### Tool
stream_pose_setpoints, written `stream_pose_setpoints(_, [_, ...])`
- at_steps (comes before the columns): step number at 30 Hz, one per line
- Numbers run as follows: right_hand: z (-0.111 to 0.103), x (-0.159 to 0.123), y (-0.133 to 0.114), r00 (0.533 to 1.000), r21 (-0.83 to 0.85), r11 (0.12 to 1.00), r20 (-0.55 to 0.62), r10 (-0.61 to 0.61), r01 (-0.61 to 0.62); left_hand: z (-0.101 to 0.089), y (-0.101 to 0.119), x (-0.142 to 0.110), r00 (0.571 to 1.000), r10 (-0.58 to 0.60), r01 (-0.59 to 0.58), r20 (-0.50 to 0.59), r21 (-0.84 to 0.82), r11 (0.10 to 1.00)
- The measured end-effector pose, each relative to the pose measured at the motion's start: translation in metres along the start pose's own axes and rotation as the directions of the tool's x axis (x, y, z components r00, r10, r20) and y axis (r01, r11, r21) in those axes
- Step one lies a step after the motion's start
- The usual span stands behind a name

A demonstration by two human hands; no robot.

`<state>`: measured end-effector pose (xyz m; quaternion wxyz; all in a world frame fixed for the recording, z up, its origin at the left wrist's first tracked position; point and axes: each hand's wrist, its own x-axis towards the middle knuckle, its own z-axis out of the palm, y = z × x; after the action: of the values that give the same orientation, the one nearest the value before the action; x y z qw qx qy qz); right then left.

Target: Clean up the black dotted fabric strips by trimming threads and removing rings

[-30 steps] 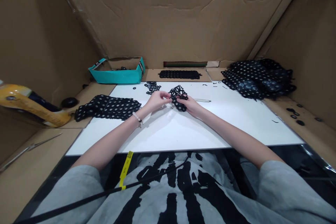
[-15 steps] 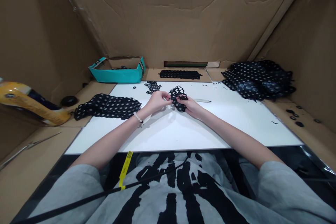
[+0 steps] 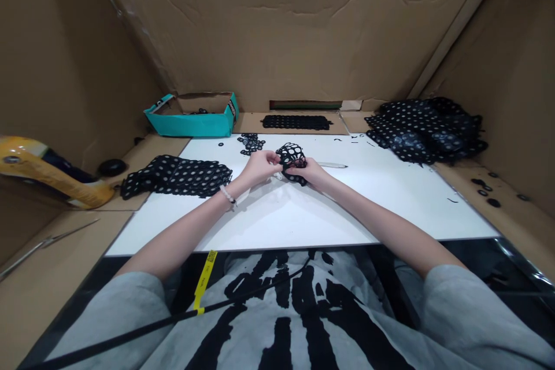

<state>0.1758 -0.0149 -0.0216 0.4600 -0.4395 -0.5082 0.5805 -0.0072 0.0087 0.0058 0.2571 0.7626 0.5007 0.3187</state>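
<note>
A black sheet full of round holes [image 3: 291, 154], like rubbery netting, is bunched up between my two hands over the middle of the white board [image 3: 277, 219]. My right hand [image 3: 313, 172] grips it from the right, thumb and fingers closed on its folds. On the other side, my left hand [image 3: 262, 166] pinches at the sheet's left edge with thumb and fingertips; whether a small piece is between them is too fine to tell. Just beyond my left hand lies a cluster of small black rings [image 3: 250, 143]. A white pen-like stick [image 3: 333, 165] lies behind my right hand.
Perforated black sheets lie at left [image 3: 186, 176], back [image 3: 297, 122] and in a right-hand pile [image 3: 427, 130]. A teal box [image 3: 191, 124] stands back left. Scissors [image 3: 47, 241] and a yellow bottle [image 3: 56, 170] are far left; black discs [image 3: 493, 203] lie right. Cardboard walls [image 3: 277, 34] enclose the space.
My right thumb and fingers have shifted their grip on the black sheet, and its folds are turned a little. My left hand stays pinched at its edge.
</note>
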Motion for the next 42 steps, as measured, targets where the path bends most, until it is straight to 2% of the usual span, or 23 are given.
stream_pose_setpoints(4, [-0.002,0.003,0.001,0.999,0.006,1.0,-0.041,0.016,-0.016,0.0,-0.006,0.005,0.992,-0.085,0.105,0.093,-0.241,0.965])
stream_pose_setpoints(7, [-0.001,0.003,0.0,0.998,0.02,0.999,-0.056,0.036,-0.035,0.0,-0.005,0.005,0.977,-0.163,0.201,0.136,-0.35,0.915])
stream_pose_setpoints(10, [-0.002,0.003,0.0,0.998,0.035,0.998,-0.043,0.052,-0.05,-0.001,-0.002,0.004,0.947,-0.256,0.318,0.196,-0.446,0.836])
stream_pose_setpoints(13, [-0.004,0.004,0.003,0.998,0.04,0.998,-0.043,0.041,-0.04,-0.004,-0.006,0.006,0.913,-0.299,0.406,0.279,-0.539,0.738])
stream_pose_setpoints(18, [-0.007,0.007,0.006,0.998,0.026,0.999,-0.055,0.029,-0.028,-0.012,-0.018,0.011,0.875,-0.306,0.477,0.375,-0.565,0.673])
stream_pose_setpoints(24, [-0.008,0.008,0.007,0.998,0.032,0.998,-0.044,0.056,-0.054,-0.019,-0.017,0.014,0.839,-0.337,0.539,0.426,-0.571,0.619])
stream_pose_setpoints(27, [-0.01,0.01,0.008,0.996,0.035,0.998,-0.063,0.059,-0.057,-0.025,-0.024,0.02,0.856,-0.392,0.516,0.337,-0.539,0.665])
stream_pose_setpoints(30, [-0.013,0.013,0.009,0.993,0.044,0.998,-0.104,0.05,-0.046,-0.032,-0.036,0.027,0.909,-0.387,0.413,0.154,-0.455,0.789])
stream_pose_setpoints(33, [-0.013,0.012,0.008,0.992,0.043,0.997,-0.108,0.063,-0.058,-0.038,-0.049,0.031,0.959,-0.26,0.229,-0.115,-0.23,0.946])
stream_pose_setpoints(35, [-0.012,0.009,0.005,0.991,0.042,0.997,-0.113,0.07,-0.065,-0.041,-0.058,0.034,0.956,-0.157,0.148,-0.248,-0.054,0.988])
stream_pose_setpoints(39, [-0.009,0.006,0.002,0.989,0.041,0.996,-0.128,0.08,-0.075,-0.044,-0.07,0.037,0.943,0.054,0.016,-0.33,0.209,0.978])
stream_pose_setpoints(42, [-0.009,0.007,0.003,0.988,0.041,0.996,-0.135,0.079,-0.074,-0.041,-0.061,0.034,0.928,0.214,-0.11,-0.305,0.324,0.94])
